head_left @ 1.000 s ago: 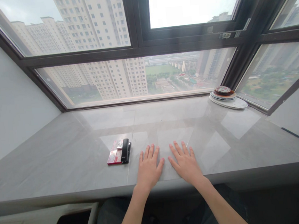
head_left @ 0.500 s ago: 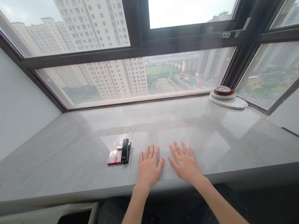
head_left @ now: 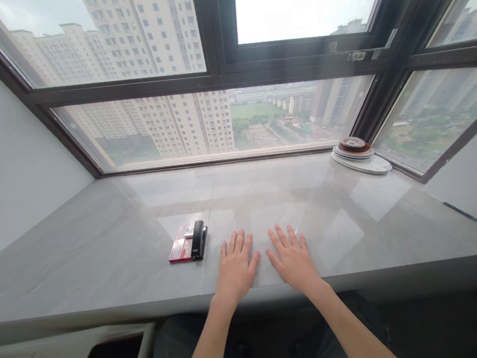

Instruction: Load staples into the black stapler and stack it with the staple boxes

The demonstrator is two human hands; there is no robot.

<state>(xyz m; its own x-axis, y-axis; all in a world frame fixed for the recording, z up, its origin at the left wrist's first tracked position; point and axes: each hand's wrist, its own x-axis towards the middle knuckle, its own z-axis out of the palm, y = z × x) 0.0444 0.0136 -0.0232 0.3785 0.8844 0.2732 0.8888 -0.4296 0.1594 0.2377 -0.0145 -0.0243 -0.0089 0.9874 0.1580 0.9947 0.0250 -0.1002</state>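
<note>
My left hand lies palm down on the grey stone-look sill, open with its fingers apart. Beside it, a hand's width away, my right hand rests flat in the same way, also open. Neither holds anything. To the left of my left hand, and apart from it, is a black stapler. It lies along the right side of some small red-and-white boxes, whose kind I cannot make out.
In the far right corner sits a stack of plates, large white ones below and a brown one on top. Dark-framed windows rise behind the sill. Below its front edge at left stands a pale plastic unit with a dark opening.
The whole view has shifted very slightly. Both hands stay flat in place, and the stapler and boxes have not moved on the sill.
</note>
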